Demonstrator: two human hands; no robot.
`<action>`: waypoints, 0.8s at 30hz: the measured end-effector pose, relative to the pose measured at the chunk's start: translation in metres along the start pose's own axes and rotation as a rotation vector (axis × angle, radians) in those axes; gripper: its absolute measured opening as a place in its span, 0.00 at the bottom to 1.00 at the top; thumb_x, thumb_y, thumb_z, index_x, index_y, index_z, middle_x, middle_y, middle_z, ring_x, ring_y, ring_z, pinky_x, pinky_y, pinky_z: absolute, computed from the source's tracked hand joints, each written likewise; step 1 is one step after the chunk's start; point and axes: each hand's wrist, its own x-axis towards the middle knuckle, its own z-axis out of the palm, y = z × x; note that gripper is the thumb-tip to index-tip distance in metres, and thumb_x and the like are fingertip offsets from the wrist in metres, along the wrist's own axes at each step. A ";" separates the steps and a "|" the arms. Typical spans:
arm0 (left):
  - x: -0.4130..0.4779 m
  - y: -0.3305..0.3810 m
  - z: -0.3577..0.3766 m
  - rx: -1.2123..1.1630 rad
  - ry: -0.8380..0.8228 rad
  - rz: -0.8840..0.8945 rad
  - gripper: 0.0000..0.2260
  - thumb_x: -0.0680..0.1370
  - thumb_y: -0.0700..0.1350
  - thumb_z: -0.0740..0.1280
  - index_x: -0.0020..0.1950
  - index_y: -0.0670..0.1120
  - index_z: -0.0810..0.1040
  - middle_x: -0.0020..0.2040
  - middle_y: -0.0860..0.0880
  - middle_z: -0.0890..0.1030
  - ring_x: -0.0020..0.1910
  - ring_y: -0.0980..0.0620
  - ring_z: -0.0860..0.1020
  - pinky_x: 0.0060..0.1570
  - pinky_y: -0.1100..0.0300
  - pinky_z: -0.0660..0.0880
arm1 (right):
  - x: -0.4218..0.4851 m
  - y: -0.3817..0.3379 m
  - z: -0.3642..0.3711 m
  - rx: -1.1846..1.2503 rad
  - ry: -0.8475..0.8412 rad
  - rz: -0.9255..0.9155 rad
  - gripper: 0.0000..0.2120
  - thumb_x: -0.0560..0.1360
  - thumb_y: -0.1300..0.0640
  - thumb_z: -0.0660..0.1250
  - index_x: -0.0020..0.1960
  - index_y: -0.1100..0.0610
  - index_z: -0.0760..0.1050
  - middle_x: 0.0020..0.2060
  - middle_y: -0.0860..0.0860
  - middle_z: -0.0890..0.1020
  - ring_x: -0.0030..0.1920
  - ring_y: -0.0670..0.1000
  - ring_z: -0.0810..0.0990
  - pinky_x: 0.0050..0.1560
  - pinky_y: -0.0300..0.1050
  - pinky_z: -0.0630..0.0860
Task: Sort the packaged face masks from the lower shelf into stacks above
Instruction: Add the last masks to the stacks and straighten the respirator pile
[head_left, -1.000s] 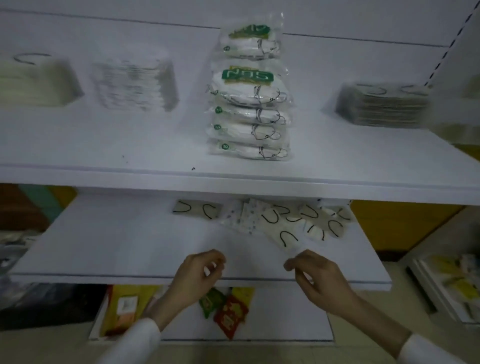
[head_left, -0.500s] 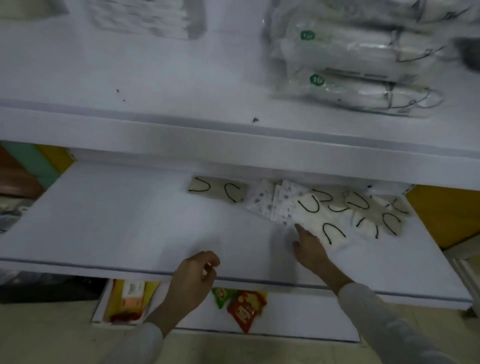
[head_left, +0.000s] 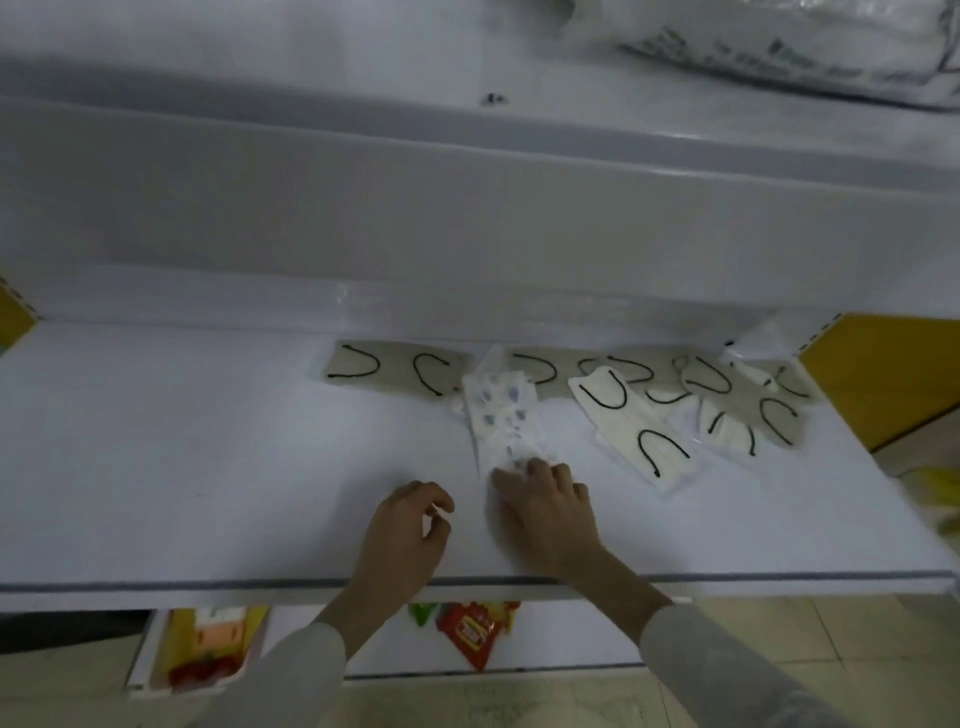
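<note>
Two bare hands reaching out over a white lower shelf (head_left: 208, 467), seen from above. Left hand (head_left: 410, 530) near the front edge, fingers loosely curled toward the thumb, holding nothing. Right hand (head_left: 545, 512) just beside it but not touching it, fingers spread and resting on the near end of a patterned pack (head_left: 501, 421). Pack white with grey-blue spots, lying flat and lengthwise on the shelf.

Behind and to the left, a beige pack (head_left: 395, 369) with two black ear loops, its right end meeting the patterned one; over or under, cannot tell. To the right, a cream pack (head_left: 634, 431) angled toward the front. Beyond it, at the back right, a loose pile (head_left: 748, 405) of overlapping beige and cream packs.

Above, the thick front edge of the upper shelf (head_left: 363, 208), with a blurred stack (head_left: 779, 47) of bagged masks at top right. Below, a red packet (head_left: 472, 634) on a bottom shelf (head_left: 571, 639).
</note>
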 end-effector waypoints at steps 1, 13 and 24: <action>0.002 0.000 0.002 0.001 0.005 -0.013 0.13 0.72 0.33 0.67 0.42 0.52 0.75 0.41 0.53 0.77 0.42 0.54 0.76 0.43 0.64 0.73 | -0.011 -0.003 0.002 -0.025 0.042 -0.044 0.16 0.77 0.45 0.52 0.63 0.44 0.69 0.58 0.55 0.73 0.54 0.60 0.75 0.50 0.57 0.73; 0.009 -0.007 -0.002 -0.008 0.007 -0.122 0.11 0.73 0.33 0.66 0.43 0.50 0.75 0.44 0.51 0.77 0.43 0.56 0.75 0.43 0.74 0.68 | 0.055 -0.024 -0.018 0.298 -0.092 0.370 0.36 0.73 0.39 0.65 0.69 0.61 0.59 0.63 0.58 0.68 0.62 0.58 0.67 0.64 0.48 0.65; 0.009 0.004 -0.010 -0.586 -0.006 -0.447 0.10 0.77 0.44 0.66 0.58 0.49 0.73 0.49 0.53 0.80 0.45 0.58 0.78 0.41 0.68 0.75 | 0.034 -0.037 -0.041 1.491 -0.250 0.349 0.12 0.74 0.66 0.67 0.57 0.62 0.77 0.49 0.56 0.82 0.46 0.54 0.82 0.44 0.46 0.79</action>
